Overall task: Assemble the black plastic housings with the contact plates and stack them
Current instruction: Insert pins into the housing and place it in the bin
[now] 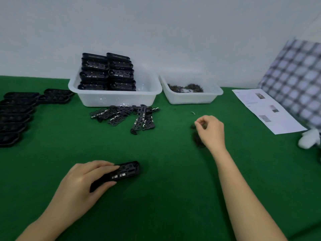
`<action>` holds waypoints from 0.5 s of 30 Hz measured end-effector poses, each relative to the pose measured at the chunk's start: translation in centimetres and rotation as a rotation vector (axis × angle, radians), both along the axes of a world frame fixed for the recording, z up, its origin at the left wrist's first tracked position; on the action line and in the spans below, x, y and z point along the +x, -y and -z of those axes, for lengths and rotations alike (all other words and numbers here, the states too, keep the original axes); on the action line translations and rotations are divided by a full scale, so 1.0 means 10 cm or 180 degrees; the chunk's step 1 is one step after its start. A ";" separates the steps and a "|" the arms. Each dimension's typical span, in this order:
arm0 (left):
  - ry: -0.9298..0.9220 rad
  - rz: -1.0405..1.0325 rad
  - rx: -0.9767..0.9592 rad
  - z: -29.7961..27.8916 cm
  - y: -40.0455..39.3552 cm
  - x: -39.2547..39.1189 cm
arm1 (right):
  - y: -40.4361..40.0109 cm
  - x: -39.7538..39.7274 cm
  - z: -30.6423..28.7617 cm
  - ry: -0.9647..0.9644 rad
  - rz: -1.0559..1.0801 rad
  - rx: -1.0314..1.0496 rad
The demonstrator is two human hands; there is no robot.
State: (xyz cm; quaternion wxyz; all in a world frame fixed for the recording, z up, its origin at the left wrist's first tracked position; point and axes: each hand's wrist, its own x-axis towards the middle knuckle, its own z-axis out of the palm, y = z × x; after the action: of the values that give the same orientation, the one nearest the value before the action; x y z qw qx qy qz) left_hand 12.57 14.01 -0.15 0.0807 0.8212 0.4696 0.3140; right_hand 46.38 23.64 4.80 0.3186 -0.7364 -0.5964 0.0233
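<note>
Two white plastic tubs (pixel 114 98) sit at the back of the green felt table (pixel 165 197). The bigger tub holds two tall stacks of finished black plastic housings (pixel 106 72), so a decent chunk looks done. Still plenty left though: a row of empty black housing shells (pixel 15 117) on the left and a loose pile of flat black contact plates (pixel 125 116) in the middle. The left hand (pixel 81 185) grips one black housing (pixel 125 171) flat on the felt. The right hand (pixel 211 131) is curled over a small dark heap of tiny parts (pixel 197 138), seemingly pinching one, too small to tell.
</note>
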 end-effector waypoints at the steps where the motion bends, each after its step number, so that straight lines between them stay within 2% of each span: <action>1: 0.0037 -0.0002 0.0006 0.01 -0.01 -0.01 | -0.09 0.13 -0.01 0.0127 0.0122 -0.0204; 5: 0.0152 0.0053 -0.0016 0.02 -0.01 -0.02 | -0.29 0.36 -0.01 0.0087 0.0038 -0.0827; 15: 0.0157 0.0087 -0.0073 -0.01 0.00 -0.01 | -0.43 0.33 0.03 0.0281 -0.0175 -0.1275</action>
State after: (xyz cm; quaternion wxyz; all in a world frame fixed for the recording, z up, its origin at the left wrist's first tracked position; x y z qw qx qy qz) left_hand 12.42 14.03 -0.09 0.1059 0.8186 0.4597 0.3276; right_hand 49.72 27.90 4.50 0.1386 -0.7688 -0.6131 0.1179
